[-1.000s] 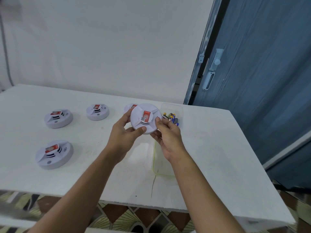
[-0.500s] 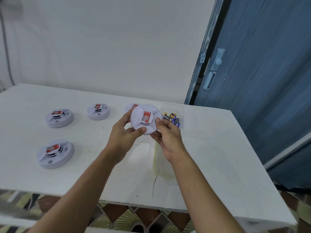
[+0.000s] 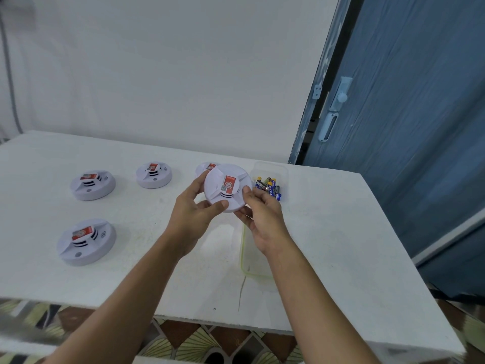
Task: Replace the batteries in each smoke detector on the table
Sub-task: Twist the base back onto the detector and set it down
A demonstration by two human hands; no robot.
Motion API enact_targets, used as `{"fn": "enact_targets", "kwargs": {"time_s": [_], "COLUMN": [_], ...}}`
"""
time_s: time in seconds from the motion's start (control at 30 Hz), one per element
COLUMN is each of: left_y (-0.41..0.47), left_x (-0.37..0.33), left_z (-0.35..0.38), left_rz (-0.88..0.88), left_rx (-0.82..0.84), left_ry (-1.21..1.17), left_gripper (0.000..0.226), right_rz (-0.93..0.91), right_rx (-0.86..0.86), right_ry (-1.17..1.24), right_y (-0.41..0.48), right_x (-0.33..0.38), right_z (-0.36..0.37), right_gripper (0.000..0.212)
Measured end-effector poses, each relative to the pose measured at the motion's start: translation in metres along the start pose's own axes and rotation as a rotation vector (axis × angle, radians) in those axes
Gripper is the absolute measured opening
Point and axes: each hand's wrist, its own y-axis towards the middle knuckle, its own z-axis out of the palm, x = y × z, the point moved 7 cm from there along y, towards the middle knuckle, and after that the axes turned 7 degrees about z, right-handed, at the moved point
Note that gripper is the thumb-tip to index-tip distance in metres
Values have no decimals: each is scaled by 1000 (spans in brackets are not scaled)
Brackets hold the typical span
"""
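While the smoke detector (image 3: 227, 189) is up off the table (image 3: 341, 232), face tilted at the camera, both hands are curled around its rim, the left hand (image 3: 193, 219) on the lower left and the right hand (image 3: 265, 216) on the right edge. I'd twist the cover evenly, no prying. The batteries (image 3: 269, 187) sit in a clear box (image 3: 270, 168) just behind it. Four other detectors (image 3: 92, 184) wait on the table to the left. A second clear tub (image 3: 249, 269) under the right wrist looks easy to bump.

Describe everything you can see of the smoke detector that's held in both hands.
The held smoke detector is a round, white, plastic-looking disc with raised ribs, dark vent slots and a red label at its centre. It is held above the table, tilted with its face toward the camera. The left hand and right hand grip its rim on opposite sides.
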Motion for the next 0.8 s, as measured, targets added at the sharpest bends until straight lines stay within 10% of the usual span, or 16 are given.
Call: {"fn": "enact_targets", "kwargs": {"time_s": [0.37, 0.8], "left_y": [0, 12], "left_x": [16, 79], "left_z": [-19, -81], "left_rz": [-45, -273], "left_rx": [-8, -127], "left_ry": [-49, 557], "left_gripper": [37, 30], "right_rz": [-9, -8], "right_rx": [-6, -54], "right_ry": [-103, -788], "right_y": [9, 61], "right_x": [-9, -72], "right_z": [2, 9], "right_gripper": [25, 25]}}
